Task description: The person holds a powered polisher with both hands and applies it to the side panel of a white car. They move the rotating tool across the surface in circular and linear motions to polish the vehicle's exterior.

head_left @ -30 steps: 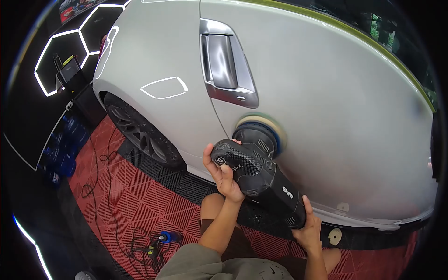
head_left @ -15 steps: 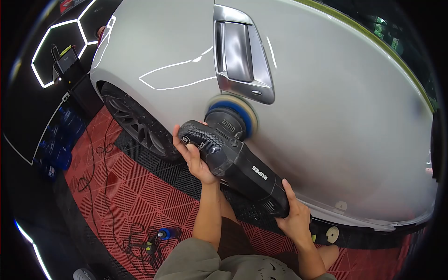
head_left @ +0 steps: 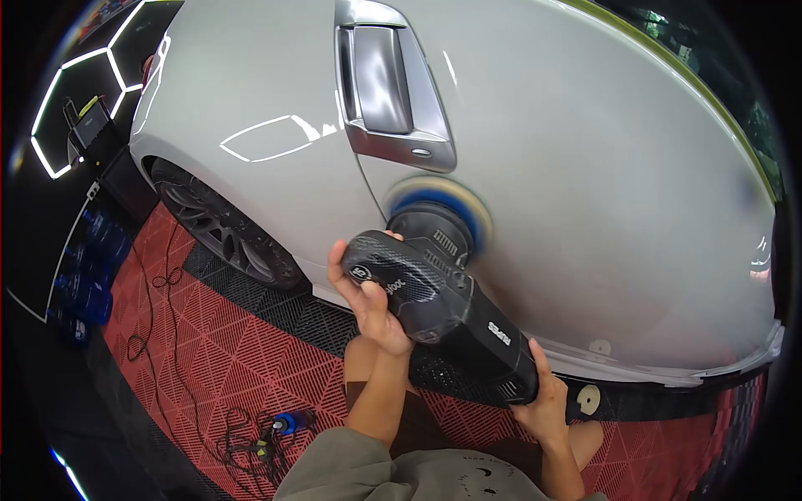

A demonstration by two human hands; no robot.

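A black car polisher (head_left: pixel 451 321) with RUPES lettering is held in both hands. My left hand (head_left: pixel 373 305) grips its head, the thumb on top and fingers around the far side. Around the rear end of its body, my right hand (head_left: pixel 543 399) is closed. The round polishing pad (head_left: pixel 443 194), cream with a blue backing, lies against the silver car door (head_left: pixel 585 209). Just above the pad is the chrome door handle (head_left: pixel 383 83). The pad's edge looks blurred, and its face against the paint is hidden.
Left of the door stands the rear wheel (head_left: pixel 221 221). On the red floor tiles (head_left: pixel 200 334) lie a tangled black cable (head_left: pixel 242 447) and a blue bottle (head_left: pixel 288 423). A second pale pad (head_left: pixel 589 400) is near my right knee. Large blue water bottles (head_left: pixel 88 296) stand far left.
The polisher and both hands have shifted right and slightly down along the door, the pad now farther right of the door seam. The camera view has moved a little too.
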